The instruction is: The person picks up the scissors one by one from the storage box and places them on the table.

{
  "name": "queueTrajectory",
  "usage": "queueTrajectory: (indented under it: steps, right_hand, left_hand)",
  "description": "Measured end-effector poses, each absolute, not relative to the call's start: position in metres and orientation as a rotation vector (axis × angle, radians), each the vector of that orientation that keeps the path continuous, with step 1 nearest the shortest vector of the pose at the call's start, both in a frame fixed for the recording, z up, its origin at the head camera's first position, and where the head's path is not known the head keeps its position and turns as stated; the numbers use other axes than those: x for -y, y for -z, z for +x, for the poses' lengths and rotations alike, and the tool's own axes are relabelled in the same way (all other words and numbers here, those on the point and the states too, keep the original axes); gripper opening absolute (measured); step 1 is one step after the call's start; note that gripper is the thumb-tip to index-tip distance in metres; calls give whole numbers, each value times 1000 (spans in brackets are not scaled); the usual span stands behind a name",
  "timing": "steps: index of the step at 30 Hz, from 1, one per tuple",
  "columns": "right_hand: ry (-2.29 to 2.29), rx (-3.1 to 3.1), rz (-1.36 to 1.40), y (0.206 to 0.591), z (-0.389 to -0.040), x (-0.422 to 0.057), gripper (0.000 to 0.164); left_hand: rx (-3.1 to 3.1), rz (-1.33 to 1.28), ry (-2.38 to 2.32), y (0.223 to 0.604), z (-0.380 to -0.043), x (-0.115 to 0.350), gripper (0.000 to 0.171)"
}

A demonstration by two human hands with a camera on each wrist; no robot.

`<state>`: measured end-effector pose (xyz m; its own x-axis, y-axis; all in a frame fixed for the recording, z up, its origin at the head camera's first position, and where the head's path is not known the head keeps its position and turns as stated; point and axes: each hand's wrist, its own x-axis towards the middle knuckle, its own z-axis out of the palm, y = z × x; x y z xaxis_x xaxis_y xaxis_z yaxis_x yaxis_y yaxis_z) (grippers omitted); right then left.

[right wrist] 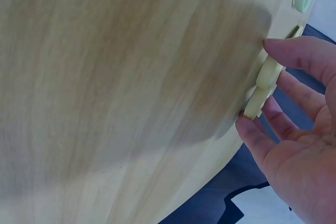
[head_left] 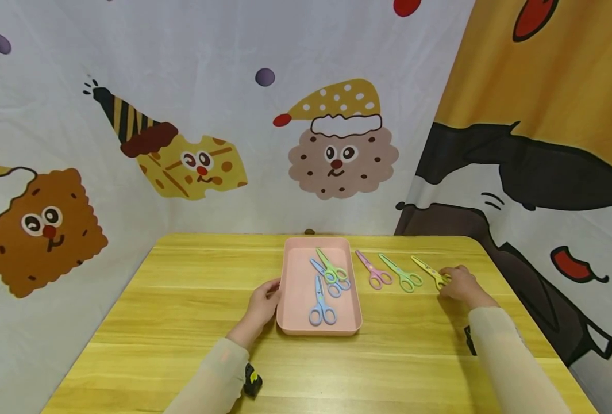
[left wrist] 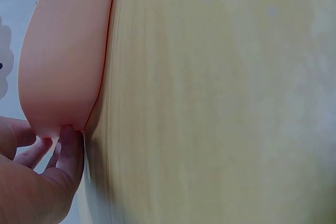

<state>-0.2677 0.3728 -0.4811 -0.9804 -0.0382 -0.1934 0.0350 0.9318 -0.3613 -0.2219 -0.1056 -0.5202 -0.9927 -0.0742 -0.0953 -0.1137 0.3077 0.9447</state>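
At the left side of a pink tray (head_left: 295, 282), my left hand (head_left: 262, 302) grips the wall, thumb by the rim and fingers low near the base. Inside the tray lie two blue scissors (head_left: 319, 296) and green scissors (head_left: 331, 264), one blue pair partly beneath the green one. Over at the table's right, my right hand (head_left: 462, 284) pinches the handle loops of yellow scissors (head_left: 427, 268). The right wrist view shows thumb and fingertips at both sides of those yellow loops (right wrist: 266, 74), which are close to the tabletop.
Pink scissors (head_left: 372, 269) and pale green scissors (head_left: 400, 272) lie in a row between the tray and my right hand. The wooden table (head_left: 197, 287) ends at a cartoon-printed cloth (head_left: 223, 69) behind and on both sides.
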Motion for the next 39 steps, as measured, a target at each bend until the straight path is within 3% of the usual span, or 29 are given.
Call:
queueTrajectory:
  steps: [12, 39]
  right_hand:
    - [560, -2909, -90, 484, -270, -375, 57]
    - [610, -2876, 15, 489, -267, -375, 66]
  left_hand:
    - [-2499, -195, -1815, 517, -222, 107, 36]
    - [-2480, -191, -1831, 519, -222, 107, 36]
